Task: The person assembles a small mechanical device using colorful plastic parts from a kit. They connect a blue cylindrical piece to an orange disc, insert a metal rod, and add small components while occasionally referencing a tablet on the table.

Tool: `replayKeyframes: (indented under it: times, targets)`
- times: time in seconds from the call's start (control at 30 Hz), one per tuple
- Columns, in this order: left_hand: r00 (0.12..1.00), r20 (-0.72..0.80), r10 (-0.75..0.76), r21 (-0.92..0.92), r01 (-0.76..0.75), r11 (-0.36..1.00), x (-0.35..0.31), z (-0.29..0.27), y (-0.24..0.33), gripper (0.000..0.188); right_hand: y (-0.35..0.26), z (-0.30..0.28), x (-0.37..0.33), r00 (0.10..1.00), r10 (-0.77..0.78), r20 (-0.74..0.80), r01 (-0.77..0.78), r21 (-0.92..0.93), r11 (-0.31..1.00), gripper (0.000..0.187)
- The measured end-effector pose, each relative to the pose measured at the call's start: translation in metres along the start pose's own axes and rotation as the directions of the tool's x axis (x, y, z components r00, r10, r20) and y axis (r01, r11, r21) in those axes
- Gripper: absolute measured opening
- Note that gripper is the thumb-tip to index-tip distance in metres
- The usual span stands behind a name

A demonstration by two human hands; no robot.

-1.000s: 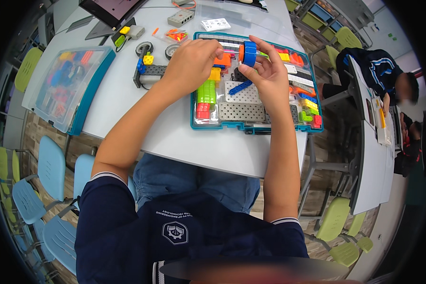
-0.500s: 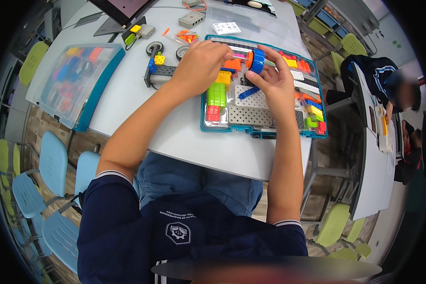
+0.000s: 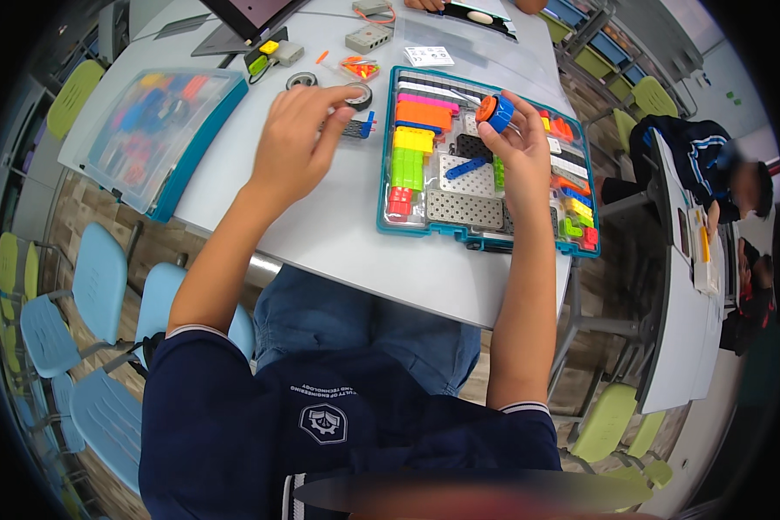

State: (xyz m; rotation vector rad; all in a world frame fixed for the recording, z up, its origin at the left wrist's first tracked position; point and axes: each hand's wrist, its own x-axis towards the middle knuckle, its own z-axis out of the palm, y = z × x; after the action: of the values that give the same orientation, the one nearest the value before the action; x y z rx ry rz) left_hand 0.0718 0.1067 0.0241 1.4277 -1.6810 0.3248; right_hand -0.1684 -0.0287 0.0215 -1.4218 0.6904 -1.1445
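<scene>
My right hand (image 3: 525,147) grips a round blue-and-orange wheel-like part (image 3: 496,113) between thumb and fingers, above the right half of an open teal-edged kit case (image 3: 404,230). Building pieces fill the case, among them orange bricks (image 3: 425,114), lime bricks (image 3: 406,169) and a grey perforated plate (image 3: 464,209). A blue beam (image 3: 465,169) lies on another plate there. To the left, my left hand (image 3: 296,143) is open, thumb and forefinger apart, over a grey assembly with dark wheels. One wheel (image 3: 358,97) shows by its fingertips; much of the assembly is hidden beneath the hand.
A closed clear-lidded case (image 3: 152,139) sits on the table's left side. Farther back are a laptop (image 3: 250,19), a grey box (image 3: 368,37), a small bag of orange pieces (image 3: 359,68) and a white card (image 3: 429,56). Another person's hand (image 3: 426,4) is at the far edge.
My left hand has moved left, away from the blue-and-orange part, to the wheeled assembly. My right hand keeps hold of that part, now slightly farther right and turned to show its orange face.
</scene>
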Motion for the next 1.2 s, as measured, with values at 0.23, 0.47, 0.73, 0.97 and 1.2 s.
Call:
replayKeyframes:
  times: [0.23, 0.47, 0.73, 0.97, 1.2]
  targets:
    - [0.966, -0.231, -0.118, 0.228, 0.172, 0.958, -0.065, -0.073, -0.016, 0.017, 0.0, -0.001, -0.001, 1.0, 0.004, -0.001, -0.005, -0.025, 1.0, 0.06]
    - [0.741, -0.603, -0.295, 0.21, 0.504, 0.838, -0.13, -0.14, -0.056, 0.036, 0.004, -0.001, 0.0, 1.0, 0.006, -0.012, -0.007, -0.037, 0.999, 0.058]
    - [0.403, -0.452, -0.796, -0.552, 0.575, 0.604, -0.157, -0.159, -0.086, 0.06, 0.01, 0.001, 0.0, 1.0, 0.009, -0.025, -0.012, -0.085, 0.996, 0.057]
    - [0.385, -0.325, -0.864, -0.809, 0.36, 0.465, -0.115, -0.191, -0.081, 0.062, 0.013, 0.002, 0.002, 1.0, 0.013, -0.012, -0.014, -0.053, 0.999, 0.055]
    - [0.589, -0.308, -0.747, -0.847, 0.189, 0.498, -0.052, -0.228, -0.106, 0.068, 0.016, -0.001, 0.002, 0.999, 0.026, -0.018, -0.027, -0.048, 0.999, 0.055]
